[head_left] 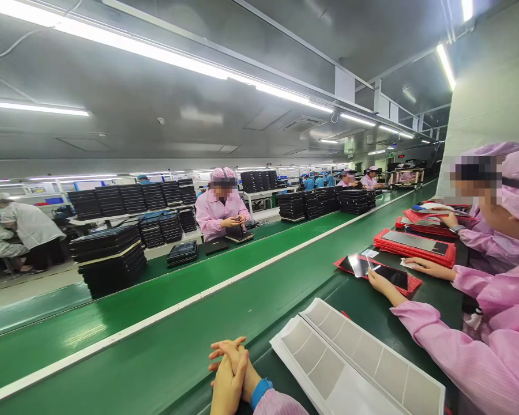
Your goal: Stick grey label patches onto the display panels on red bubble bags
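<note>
The left hand and right hand rest clasped together with fingers interlaced, holding nothing, at the edge of the belt. The sheets lie just to their right, with the long axis slanting away rightward. The right hand is nearer.

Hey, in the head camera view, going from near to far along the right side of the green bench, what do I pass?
Clasped hands → white sheets of grey rectangles → dark glossy panel on a red mat, touched by a co-worker's hand → red tray holding a grey panel → more red trays.
</note>
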Demonstrator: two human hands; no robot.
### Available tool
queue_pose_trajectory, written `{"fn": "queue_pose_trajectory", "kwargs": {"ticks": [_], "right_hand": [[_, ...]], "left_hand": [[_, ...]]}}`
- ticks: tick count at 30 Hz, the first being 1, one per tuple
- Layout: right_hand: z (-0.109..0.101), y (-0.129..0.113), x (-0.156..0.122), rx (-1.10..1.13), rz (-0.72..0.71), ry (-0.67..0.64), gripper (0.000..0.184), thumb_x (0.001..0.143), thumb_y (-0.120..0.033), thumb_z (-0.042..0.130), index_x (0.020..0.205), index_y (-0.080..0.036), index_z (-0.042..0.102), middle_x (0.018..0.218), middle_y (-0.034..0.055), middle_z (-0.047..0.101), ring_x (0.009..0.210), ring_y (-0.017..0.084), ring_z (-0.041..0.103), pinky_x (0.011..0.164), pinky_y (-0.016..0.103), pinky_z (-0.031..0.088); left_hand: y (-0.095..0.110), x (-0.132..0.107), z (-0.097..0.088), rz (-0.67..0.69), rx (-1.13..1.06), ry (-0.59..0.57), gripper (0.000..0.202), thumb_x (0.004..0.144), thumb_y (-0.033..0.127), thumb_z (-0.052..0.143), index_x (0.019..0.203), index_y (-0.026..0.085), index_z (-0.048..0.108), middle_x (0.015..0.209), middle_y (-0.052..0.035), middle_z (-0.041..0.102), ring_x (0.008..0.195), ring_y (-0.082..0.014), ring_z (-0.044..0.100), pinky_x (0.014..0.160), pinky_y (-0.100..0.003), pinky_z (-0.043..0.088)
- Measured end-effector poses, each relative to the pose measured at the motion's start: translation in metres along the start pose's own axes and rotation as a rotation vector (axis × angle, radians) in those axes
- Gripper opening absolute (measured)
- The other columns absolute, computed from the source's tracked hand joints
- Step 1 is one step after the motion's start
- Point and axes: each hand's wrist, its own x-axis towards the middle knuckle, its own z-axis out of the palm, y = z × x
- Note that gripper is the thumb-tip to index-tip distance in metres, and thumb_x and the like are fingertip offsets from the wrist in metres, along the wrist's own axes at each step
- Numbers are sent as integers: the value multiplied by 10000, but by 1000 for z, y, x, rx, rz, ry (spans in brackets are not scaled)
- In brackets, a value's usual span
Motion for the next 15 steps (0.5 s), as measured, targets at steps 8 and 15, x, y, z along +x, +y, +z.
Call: {"fn": "queue_pose_trajectory", "kwargs": {"ticks": [8, 15], "right_hand": [[-2, 1, 1, 0, 4, -2, 325, 863, -368, 479, 1092, -139, 506, 1024, 53, 552, 852, 135, 563, 725, 318, 498], [-3, 0, 0, -25, -13, 17, 329, 857, -354, 492, 1111, -145, 503, 1077, 60, 538, 919, 156, 551, 782, 353, 485]], "left_hand": [[4, 1, 1, -6, -19, 22, 544, 788, 526, 384, 1167, 158, 517, 1167, -96, 563, 1126, -254, 503, 962, -401, 399], [7, 0, 1, -20, -24, 43, 540, 770, 527, 404, 1136, 155, 542, 1171, -100, 563, 1128, -261, 502, 968, -408, 396]]}}
